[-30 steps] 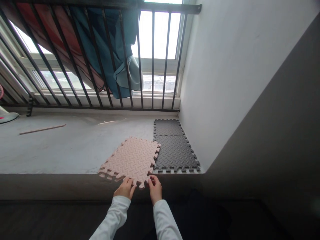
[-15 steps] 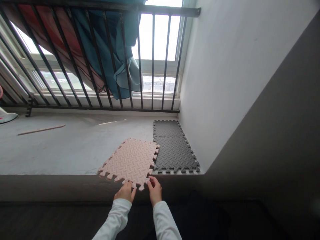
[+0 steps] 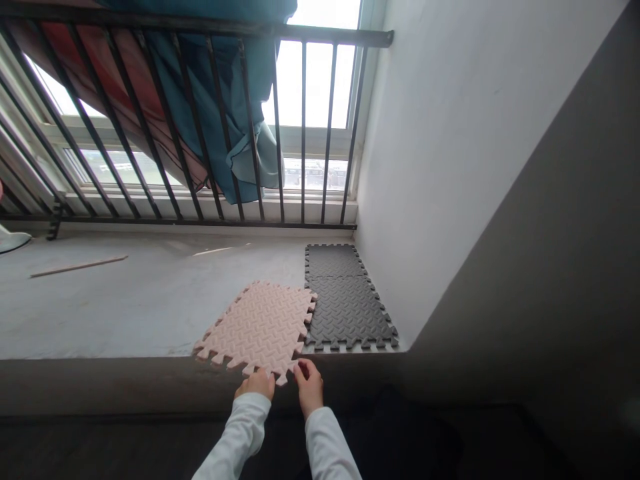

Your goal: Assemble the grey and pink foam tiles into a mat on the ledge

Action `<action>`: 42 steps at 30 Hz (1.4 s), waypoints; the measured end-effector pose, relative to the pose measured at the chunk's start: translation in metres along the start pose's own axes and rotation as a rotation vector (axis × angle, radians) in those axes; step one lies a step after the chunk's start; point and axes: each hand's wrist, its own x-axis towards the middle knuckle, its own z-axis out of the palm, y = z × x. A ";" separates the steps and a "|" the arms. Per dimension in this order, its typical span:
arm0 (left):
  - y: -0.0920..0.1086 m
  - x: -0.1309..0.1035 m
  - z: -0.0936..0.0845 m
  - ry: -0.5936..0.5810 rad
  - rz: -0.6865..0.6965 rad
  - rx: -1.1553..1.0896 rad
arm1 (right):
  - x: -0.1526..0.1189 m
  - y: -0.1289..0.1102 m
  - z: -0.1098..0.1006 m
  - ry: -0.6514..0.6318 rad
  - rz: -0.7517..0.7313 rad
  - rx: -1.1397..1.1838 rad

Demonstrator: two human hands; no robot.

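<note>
A pink foam tile [image 3: 260,327] with jagged interlocking edges lies at an angle on the grey ledge, its near corner sticking out past the front edge. My left hand [image 3: 256,383] grips the tile's near edge, fingers partly hidden by it. On the right side of that corner, my right hand [image 3: 309,383] pinches the edge between thumb and fingers. Two dark grey foam tiles, a near one [image 3: 350,310] and a far one [image 3: 331,260], lie joined along the wall. The pink tile's right corner overlaps the near dark tile's left edge.
Black metal railing [image 3: 215,220] runs along the back of the ledge [image 3: 125,313], before a window and a red and blue curtain [image 3: 200,100]. A thin stick [image 3: 80,267] lies at the left. A white wall [image 3: 425,167] rises at the right.
The camera view has shifted slightly. My left hand has moved a little to the right along the pink tile's near edge; its thumb is now closer to the corner.
</note>
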 end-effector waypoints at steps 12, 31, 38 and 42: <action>0.001 0.002 0.000 -0.020 0.003 0.115 | 0.000 -0.001 0.001 -0.006 -0.102 -0.152; -0.007 0.014 0.002 -0.105 -0.051 0.046 | -0.005 -0.004 0.002 0.050 -0.042 -0.177; -0.043 0.042 -0.022 -0.186 -0.064 0.022 | -0.002 0.002 0.000 0.129 0.084 -0.168; -0.076 0.060 -0.021 -0.160 -0.089 0.047 | -0.003 0.000 -0.001 0.109 0.111 -0.216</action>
